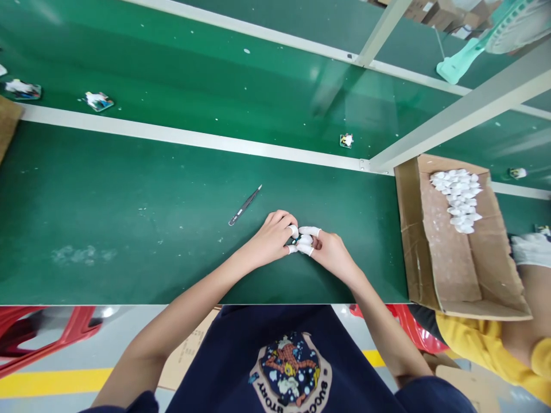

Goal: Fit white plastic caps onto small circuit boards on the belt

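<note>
My left hand (275,236) and my right hand (333,252) meet over the green table, with white finger cots on thumbs and forefingers. Between their fingertips is a small circuit board with a white part (305,240); fingers cover much of it, so its details are hard to make out. The left hand pinches its left side, while the right thumb and forefinger close on the white part from the right. Black tweezers (245,205) lie on the table, up and left of my hands, touched by neither.
An open cardboard box (456,269) with several white pieces (460,198) stands at right. Beyond a pale rail (193,136), small circuit boards (99,101) lie on a green surface. A co-worker's gloved hand (531,249) is at far right. A fan (460,60) stands top right.
</note>
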`<state>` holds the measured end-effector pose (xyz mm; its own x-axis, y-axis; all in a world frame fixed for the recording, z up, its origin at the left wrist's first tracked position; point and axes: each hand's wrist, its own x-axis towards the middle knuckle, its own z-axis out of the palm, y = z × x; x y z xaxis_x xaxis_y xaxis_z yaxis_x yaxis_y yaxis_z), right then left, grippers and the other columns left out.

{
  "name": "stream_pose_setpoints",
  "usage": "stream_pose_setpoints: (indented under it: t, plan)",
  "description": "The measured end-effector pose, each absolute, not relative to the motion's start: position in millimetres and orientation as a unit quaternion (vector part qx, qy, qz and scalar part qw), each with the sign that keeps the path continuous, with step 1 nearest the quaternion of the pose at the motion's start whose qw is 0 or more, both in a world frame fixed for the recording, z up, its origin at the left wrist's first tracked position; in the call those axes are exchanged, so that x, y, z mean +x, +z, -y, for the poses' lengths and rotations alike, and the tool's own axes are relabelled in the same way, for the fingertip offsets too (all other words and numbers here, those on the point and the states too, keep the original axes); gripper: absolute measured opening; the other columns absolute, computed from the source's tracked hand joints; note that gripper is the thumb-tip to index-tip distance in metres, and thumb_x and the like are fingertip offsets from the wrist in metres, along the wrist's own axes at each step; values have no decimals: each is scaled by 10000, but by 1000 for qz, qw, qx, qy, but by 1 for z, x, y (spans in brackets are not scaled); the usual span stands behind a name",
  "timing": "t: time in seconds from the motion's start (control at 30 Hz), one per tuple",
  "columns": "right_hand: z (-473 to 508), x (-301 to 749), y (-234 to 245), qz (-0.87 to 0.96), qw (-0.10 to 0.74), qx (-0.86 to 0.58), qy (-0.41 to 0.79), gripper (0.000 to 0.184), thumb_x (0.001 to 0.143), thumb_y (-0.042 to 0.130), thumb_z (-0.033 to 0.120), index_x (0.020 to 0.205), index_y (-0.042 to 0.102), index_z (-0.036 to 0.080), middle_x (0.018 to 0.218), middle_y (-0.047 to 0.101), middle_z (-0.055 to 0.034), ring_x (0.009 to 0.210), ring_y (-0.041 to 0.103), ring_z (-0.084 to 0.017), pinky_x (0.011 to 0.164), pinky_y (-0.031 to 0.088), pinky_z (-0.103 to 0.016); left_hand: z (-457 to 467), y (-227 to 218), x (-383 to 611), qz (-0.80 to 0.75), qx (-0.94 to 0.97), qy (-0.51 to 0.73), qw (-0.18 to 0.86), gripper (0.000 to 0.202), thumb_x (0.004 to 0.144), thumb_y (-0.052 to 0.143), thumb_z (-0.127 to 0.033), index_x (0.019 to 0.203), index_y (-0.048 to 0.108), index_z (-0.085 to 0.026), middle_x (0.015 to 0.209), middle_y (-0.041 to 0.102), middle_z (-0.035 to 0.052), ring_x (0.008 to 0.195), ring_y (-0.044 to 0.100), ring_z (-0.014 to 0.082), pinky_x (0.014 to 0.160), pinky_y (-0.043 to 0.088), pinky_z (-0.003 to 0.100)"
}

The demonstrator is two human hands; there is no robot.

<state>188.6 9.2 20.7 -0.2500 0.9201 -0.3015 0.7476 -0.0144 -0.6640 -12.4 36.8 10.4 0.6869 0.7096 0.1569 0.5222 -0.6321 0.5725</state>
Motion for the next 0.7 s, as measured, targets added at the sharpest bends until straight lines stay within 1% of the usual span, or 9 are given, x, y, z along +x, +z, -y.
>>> stream_pose_setpoints:
  t: [0.07, 0.13, 0.23, 0.33, 0.43, 0.5, 0.57, 0.63, 0.7]
  plan:
    - [-13, 194, 19, 672, 129, -573, 451, 426, 823, 625, 427, 1184, 634, 201, 623, 569, 28, 532, 582, -141, 572, 452, -265, -36, 11, -12, -353, 887, 186, 232, 157, 804, 667, -216, 903, 564, -152, 1105, 566, 82, 1131, 423, 266, 955, 397, 432]
    - [-15, 197, 17, 658, 130, -573, 472, 398, 840, 612, 435, 1158, 635, 198, 585, 549, 41, 499, 592, -139, 558, 459, -263, -36, 13, -12, -354, 893, 190, 205, 189, 808, 661, -231, 950, 571, -145, 1132, 563, 96, 1141, 423, 280, 961, 399, 446]
    - [-17, 198, 17, 654, 125, -584, 464, 297, 828, 636, 422, 1007, 661, 185, 535, 535, 48, 484, 604, -147, 544, 462, -266, -34, 18, -12, -331, 912, 189, 150, 204, 826, 623, -199, 1016, 586, -134, 1153, 567, 109, 1147, 435, 287, 968, 398, 466]
    - [-20, 201, 18, 623, 141, -571, 515, 254, 794, 676, 412, 869, 641, 172, 546, 552, 38, 506, 625, -157, 540, 488, -273, -29, 23, -11, -296, 937, 170, 82, 114, 841, 574, -141, 941, 628, -128, 1158, 581, 109, 1142, 442, 294, 970, 400, 482]
    - [-23, 209, 18, 572, 159, -523, 611, 311, 764, 709, 408, 929, 629, 156, 629, 611, 8, 604, 665, -179, 598, 542, -301, -22, 23, -7, -295, 940, 169, 19, 130, 862, 526, -102, 854, 655, -122, 1175, 585, 103, 1135, 446, 292, 977, 404, 484]
    - [-24, 213, 17, 559, 164, -503, 639, 338, 768, 706, 414, 961, 626, 148, 651, 636, -8, 633, 673, -183, 624, 557, -314, -17, 22, -4, -297, 940, 168, -6, 165, 868, 507, -82, 838, 665, -119, 1205, 577, 106, 1145, 445, 290, 987, 402, 485]
    - [-25, 215, 16, 560, 161, -507, 635, 316, 769, 705, 426, 887, 623, 145, 634, 645, -19, 607, 668, -179, 604, 556, -310, -16, 21, -3, -296, 941, 164, -12, 183, 866, 498, -66, 819, 669, -112, 1231, 566, 109, 1160, 441, 294, 994, 400, 484]
    - [-26, 214, 17, 557, 157, -513, 634, 312, 759, 711, 434, 803, 601, 145, 622, 645, -26, 593, 668, -181, 580, 551, -301, -18, 21, -4, -300, 940, 163, 8, 172, 862, 505, -72, 816, 667, -106, 1239, 561, 108, 1166, 437, 302, 990, 404, 483]
    - [-26, 212, 18, 547, 160, -515, 641, 331, 761, 704, 441, 855, 595, 143, 637, 643, -21, 598, 674, -184, 566, 552, -298, -22, 19, -5, -314, 932, 170, 54, 117, 853, 545, -110, 877, 660, -110, 1234, 560, 108, 1166, 432, 308, 973, 417, 483]
